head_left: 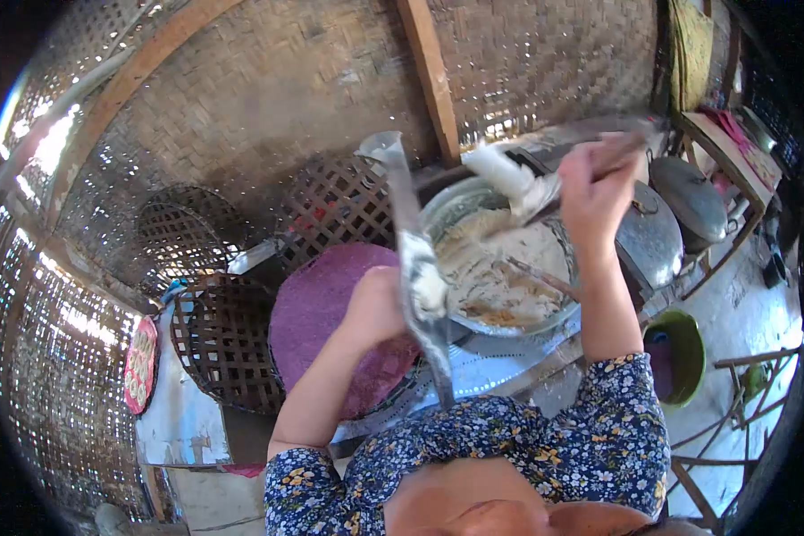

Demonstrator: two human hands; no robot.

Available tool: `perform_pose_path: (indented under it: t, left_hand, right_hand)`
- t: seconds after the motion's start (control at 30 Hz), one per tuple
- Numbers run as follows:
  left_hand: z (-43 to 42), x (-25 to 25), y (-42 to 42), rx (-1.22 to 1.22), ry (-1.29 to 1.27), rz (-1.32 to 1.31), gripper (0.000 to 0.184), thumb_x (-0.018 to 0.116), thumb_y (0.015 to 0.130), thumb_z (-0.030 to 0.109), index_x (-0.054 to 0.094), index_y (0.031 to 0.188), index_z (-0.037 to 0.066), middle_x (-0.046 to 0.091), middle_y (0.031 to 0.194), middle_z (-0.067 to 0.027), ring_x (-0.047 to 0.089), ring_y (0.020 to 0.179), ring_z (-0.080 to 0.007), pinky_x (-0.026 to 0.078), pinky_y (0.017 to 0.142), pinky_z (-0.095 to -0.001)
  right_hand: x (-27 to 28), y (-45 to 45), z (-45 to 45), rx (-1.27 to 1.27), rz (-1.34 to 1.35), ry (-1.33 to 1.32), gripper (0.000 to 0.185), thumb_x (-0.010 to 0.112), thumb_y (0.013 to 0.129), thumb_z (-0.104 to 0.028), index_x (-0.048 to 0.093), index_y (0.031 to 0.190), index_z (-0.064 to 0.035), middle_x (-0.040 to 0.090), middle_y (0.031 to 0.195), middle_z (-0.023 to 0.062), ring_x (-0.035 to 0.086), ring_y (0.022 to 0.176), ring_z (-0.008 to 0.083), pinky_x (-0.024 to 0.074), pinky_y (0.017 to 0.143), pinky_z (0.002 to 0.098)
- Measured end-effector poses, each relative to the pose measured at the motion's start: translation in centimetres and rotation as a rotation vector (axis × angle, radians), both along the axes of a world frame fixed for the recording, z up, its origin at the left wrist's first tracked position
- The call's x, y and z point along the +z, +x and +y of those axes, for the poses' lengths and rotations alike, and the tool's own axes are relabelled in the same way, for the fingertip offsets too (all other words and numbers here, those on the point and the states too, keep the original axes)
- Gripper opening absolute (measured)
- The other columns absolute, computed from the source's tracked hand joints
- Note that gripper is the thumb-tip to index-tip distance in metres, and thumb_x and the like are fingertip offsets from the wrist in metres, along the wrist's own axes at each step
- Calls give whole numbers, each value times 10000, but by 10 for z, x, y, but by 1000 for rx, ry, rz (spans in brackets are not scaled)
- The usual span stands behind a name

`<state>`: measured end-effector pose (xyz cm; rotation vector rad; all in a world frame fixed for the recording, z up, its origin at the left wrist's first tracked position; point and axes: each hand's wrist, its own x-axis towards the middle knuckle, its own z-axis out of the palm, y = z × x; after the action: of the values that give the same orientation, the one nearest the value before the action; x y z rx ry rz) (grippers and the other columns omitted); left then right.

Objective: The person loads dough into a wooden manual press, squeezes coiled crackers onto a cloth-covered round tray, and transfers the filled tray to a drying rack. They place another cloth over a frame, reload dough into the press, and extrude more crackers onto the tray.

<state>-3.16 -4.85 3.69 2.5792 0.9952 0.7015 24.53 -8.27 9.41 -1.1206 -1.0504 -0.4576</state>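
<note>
My left hand [373,306] is closed around a long, flat grey strip [405,201], which stands nearly upright in view and carries a lump of white dough [428,288] on its face. My right hand [603,188] grips a brown-handled spatula [618,154], raised over the far right side of the basin and smeared by motion. Soft white dough [509,179] clings to its blade. Below both tools sits a wide metal basin [438,207] of pale dough [500,268], with a thin wooden stick [545,279] resting in it. Under my left forearm lies a round purple mat [317,286].
Open-weave baskets [219,335] stand at the left and back. A red plate with pale pieces [140,362] is at the far left. Metal lids [648,232] lie to the right, above a green bucket [688,357]. A woven wall [286,89] closes off the back.
</note>
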Motion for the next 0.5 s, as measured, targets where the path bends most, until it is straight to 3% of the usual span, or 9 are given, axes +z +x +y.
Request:
perform_pose_path:
  t: [0.03,0.07,0.13,0.23,0.27,0.33,0.4,0.47,0.5]
  left_hand:
    - [9,-4,-6,-30,-200,-92,329,691,653,193,610,928,34,638,846,-99,615,810,-235,459,775,-321]
    - [15,-4,-7,-57,-400,-183,431,706,672,205,589,1047,28,641,961,-99,610,919,-193,450,811,-304]
    - [9,-3,5,-194,-838,-810,501,699,665,63,540,1139,100,505,1230,-31,478,1130,-191,477,833,-381]
    - [25,-6,8,-421,-761,-1119,439,673,723,118,526,1132,178,447,1256,-78,384,1204,-321,300,998,-527]
    - [17,-1,9,-506,-603,-1164,405,666,731,141,529,1110,184,463,1226,-87,381,1201,-344,302,996,-524]
    - [6,4,7,-567,-425,-1342,340,647,748,183,533,1068,187,493,1164,-103,378,1194,-380,314,985,-517]
    - [10,3,-18,-519,-446,-1388,272,603,786,192,524,1046,175,491,1151,-107,381,1188,-382,299,995,-514]
    - [6,0,-44,-432,-421,-1412,293,591,799,235,515,1075,175,490,1151,-97,376,1191,-377,292,997,-509]
    - [5,0,-55,-421,-394,-1393,316,585,805,261,505,1099,177,491,1156,-90,377,1192,-370,288,998,-510]
  right_hand:
    - [6,-7,-9,285,210,189,306,530,808,-76,307,1015,-38,501,702,105,545,600,217,466,587,346]
    - [6,-12,-13,361,327,279,294,519,809,-62,302,1007,-42,500,699,97,547,609,209,465,581,338]
    - [3,-22,-18,511,560,465,274,498,811,-34,292,990,-51,496,694,83,549,628,194,462,569,322]
    - [-30,-49,-22,773,794,306,206,463,836,-56,308,968,-85,551,708,114,552,606,189,438,476,243]
    - [-44,-56,-22,946,775,196,183,489,864,-119,351,976,-77,578,819,121,585,708,194,442,459,217]
    - [-75,-61,-14,1308,670,132,314,567,851,-239,420,1087,-92,495,1117,101,495,1068,225,455,821,364]
    - [-122,-30,-2,986,124,-437,437,634,791,-256,438,1150,-105,481,1148,128,455,1114,270,348,949,432]
    - [-155,0,3,280,-430,-1088,553,689,712,-272,457,1179,-86,467,1176,155,428,1141,318,370,925,444]
    - [-168,10,1,124,-474,-1348,436,594,770,-229,456,1152,-71,480,1164,181,463,1093,334,393,892,438]
